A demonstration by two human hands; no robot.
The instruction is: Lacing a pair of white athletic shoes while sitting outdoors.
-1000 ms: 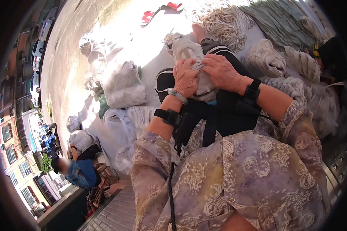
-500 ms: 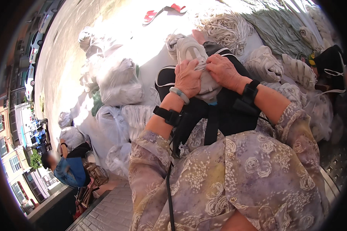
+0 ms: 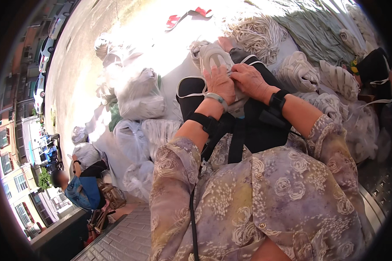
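Observation:
A pale sneaker [image 3: 215, 55] rests on my dark-clad lap, its rounded toe pointing away from me. Across its left side and top lies my left hand [image 3: 221, 83], bent around the upper and gripping it. My right hand [image 3: 249, 80] presses in from the other side, thumb and fingertips pinched together at the lacing area. What that pinch holds is too small to make out. The two hands nearly meet over the middle of the shoe and hide much of it. Just beyond the toe sits a rolled whitish bundle [image 3: 197, 48].
Loose white laces [image 3: 259, 37] lie heaped beyond my knees. More white bundles [image 3: 298, 71] sit at the right, and filled plastic bags [image 3: 139, 98] at the left. A red-and-white strap-like piece [image 3: 188, 18] lies far off. Another person [image 3: 80, 191] sits at the lower left.
My left hand has shifted slightly right and over the shoe, covering more of it. My right hand stays close by, its fingertips still pinched. The whole view has shifted a little.

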